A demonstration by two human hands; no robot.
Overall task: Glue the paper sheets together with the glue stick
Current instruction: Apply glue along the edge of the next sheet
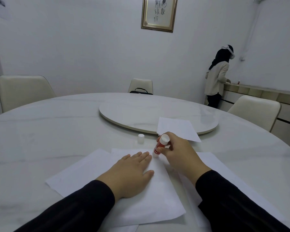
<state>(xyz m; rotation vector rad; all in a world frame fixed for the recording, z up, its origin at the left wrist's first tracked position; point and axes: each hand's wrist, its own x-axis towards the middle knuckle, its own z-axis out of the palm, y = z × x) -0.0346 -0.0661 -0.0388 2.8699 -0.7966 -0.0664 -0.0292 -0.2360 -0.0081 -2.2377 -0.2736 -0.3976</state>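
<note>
Our left hand [132, 173] lies flat, fingers straight and together, pinning the top white paper sheet [151, 198]. Our right hand [179, 154] pinches the red glue stick [160, 145], tip down at the sheet's far edge. We should keep strokes even. Beyond stands its small white cap [141, 137].

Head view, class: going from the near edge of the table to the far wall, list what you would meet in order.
Left hand flat on the paper sheets → glue stick → white cap → turntable → black bag → framed calligraphy.
</note>
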